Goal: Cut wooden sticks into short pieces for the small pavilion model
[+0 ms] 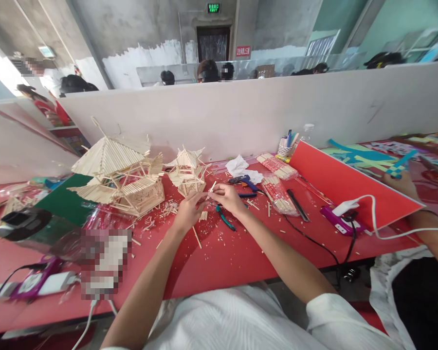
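A short pale wooden stick (212,185) pokes up between the fingertips of my two hands, which meet over the red table. My left hand (189,210) is closed, its thumb and fingers pinched at the stick's lower end. From the other side, my right hand (227,197) pinches the same stick. Just behind them stands a small pavilion model (188,170) built of sticks. Left of it is a larger stick pavilion (118,175) with tiered roofs. Teal-handled pliers (225,218) lie beside my right hand, and a loose stick (197,237) lies below my left.
A blue glue gun (248,183), packs of sticks (277,194) and a red board (346,184) are at right. A power strip (341,221) trails cords. At left lie a bottle (40,233) and another strip (40,282). A co-worker's hand (401,184) holds woven strips.
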`<state>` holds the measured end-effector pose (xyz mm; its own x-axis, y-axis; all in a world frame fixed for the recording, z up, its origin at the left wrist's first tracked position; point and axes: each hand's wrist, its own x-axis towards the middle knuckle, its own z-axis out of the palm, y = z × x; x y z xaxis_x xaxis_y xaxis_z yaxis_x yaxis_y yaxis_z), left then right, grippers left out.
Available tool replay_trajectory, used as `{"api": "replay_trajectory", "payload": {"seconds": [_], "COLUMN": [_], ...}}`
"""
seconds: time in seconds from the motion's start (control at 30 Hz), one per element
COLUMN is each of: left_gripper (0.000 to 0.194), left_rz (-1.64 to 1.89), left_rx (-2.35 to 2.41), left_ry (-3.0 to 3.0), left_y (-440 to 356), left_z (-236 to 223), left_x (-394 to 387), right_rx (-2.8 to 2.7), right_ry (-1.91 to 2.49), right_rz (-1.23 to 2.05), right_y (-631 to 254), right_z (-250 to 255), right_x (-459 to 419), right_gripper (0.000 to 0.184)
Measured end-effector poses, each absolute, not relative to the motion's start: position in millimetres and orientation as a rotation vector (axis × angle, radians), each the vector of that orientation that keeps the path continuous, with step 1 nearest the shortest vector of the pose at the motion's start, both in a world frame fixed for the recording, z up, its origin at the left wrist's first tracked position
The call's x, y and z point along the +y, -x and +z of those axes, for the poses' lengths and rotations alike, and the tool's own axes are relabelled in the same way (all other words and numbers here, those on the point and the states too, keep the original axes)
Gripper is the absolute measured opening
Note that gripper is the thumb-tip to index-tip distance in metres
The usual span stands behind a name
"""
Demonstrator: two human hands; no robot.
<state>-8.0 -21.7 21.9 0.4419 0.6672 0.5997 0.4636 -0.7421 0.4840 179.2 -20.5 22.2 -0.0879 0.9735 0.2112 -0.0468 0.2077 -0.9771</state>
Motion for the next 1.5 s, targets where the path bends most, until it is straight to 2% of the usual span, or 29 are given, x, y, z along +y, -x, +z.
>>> {"api": "replay_trajectory", "payload": {"seconds": [0.17, 0.67, 1.0, 1.2, 1.4, 1.5], "left_gripper": [0.035, 0.028, 0.030, 0.024, 0.017, 0.020], "left_rz": [1.200, 1.235, 1.131, 1.094, 1.056, 1.039], "left_rx": [0.880, 0.911, 1.078, 1.091, 1.102, 1.116], "left_ry": [-2.520, -2.444, -2.077, -1.924, -1.973, -2.009], "left_y": [7.9, 11.1, 1.3, 1.6, 2.0, 1.5], "left_z": [15.0, 18.3, 23.4, 20.5, 22.6, 25.0], "left_x": [-18.1, -19.6, -26.6, -23.3, -23.5, -26.2], "right_rx": [-1.289, -1.356, -1.543, -1.683, -1.652, -1.665], "right_ry": [0.975, 0.963, 0.962, 0.963, 0.934, 0.941], "right_rz": [1.124, 1.253, 0.982, 0.958, 0.979, 0.958], "right_y": [-183.7, -184.3, -181.0, -184.4, -183.9, -183.2], "right_z": [23.1, 27.5, 25.3, 29.6, 33.3, 34.3], "right_x": [-16.9, -22.0, -22.4, -26.5, -27.8, -29.1], "right_gripper": [0.042, 0.036, 0.032, 0.025, 0.027, 0.025]}}
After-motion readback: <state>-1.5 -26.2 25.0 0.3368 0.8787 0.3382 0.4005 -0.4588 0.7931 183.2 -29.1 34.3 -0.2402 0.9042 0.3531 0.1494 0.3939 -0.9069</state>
